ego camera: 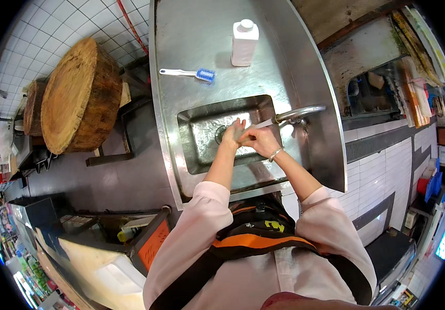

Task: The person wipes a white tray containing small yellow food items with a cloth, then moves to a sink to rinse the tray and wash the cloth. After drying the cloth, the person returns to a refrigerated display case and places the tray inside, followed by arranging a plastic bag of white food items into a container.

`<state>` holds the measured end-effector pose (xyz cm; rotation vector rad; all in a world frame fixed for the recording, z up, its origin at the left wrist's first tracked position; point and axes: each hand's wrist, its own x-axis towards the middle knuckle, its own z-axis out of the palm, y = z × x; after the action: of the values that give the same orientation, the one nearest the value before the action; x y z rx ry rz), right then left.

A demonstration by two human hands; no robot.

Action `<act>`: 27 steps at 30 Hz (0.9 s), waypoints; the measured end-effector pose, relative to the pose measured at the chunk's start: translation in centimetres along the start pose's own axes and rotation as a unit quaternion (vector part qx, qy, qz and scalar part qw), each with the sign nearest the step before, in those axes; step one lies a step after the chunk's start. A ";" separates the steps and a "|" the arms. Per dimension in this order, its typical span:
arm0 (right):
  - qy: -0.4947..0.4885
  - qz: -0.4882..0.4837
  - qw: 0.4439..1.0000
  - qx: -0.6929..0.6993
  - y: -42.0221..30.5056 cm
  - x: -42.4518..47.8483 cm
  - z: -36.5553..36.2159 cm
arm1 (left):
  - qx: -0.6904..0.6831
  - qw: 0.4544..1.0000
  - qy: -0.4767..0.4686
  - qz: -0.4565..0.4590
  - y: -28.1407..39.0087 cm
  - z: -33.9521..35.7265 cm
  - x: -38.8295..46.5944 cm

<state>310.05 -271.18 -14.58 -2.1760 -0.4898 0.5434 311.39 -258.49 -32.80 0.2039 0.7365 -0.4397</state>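
Observation:
My left hand (233, 135) is over a stainless steel sink basin (186, 149), palm turned up and fingers stretched out. Curled fingers of my right hand (262, 141) meet the left palm; whether anything lies between them is hidden. A pale stream of water (263, 124) runs from the curved metal faucet (302, 113) towards both hands. Around my right wrist is a light beaded bracelet (275, 154). The drain (220, 134) shows beside my left hand. Beyond the basin, a white brush with blue bristles (188, 73) lies on the steel counter (191, 35), and a white capped bottle (245, 43) stands upright.
Thick round wooden chopping blocks (67, 100) stand on the left near a dark metal frame (110, 159). A raised steel splash wall (323, 85) borders the sink on the right. Floor drain grates (366, 150) run through white tiles. An orange panel (154, 244) is at lower left.

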 end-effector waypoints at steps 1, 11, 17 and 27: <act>-0.011 0.033 0.999 0.019 -0.4 -0.4 -0.5 | -0.021 1.000 0.004 0.003 -0.2 -0.4 0.4; 0.167 0.140 0.969 0.119 4.2 1.9 -1.7 | 0.164 0.963 -0.170 -0.132 -0.3 6.7 -8.8; 0.313 0.327 0.779 0.435 8.0 -3.4 -2.6 | 0.139 0.984 -0.060 -0.097 -0.4 4.3 -6.3; 0.398 0.186 0.470 0.766 10.2 -5.1 -9.4 | 0.140 0.984 0.029 -0.105 0.2 1.8 -5.5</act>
<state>312.46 -285.67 -16.25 -0.4437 0.8261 -0.0365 308.96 -257.13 -27.72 0.4059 0.7548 -0.7424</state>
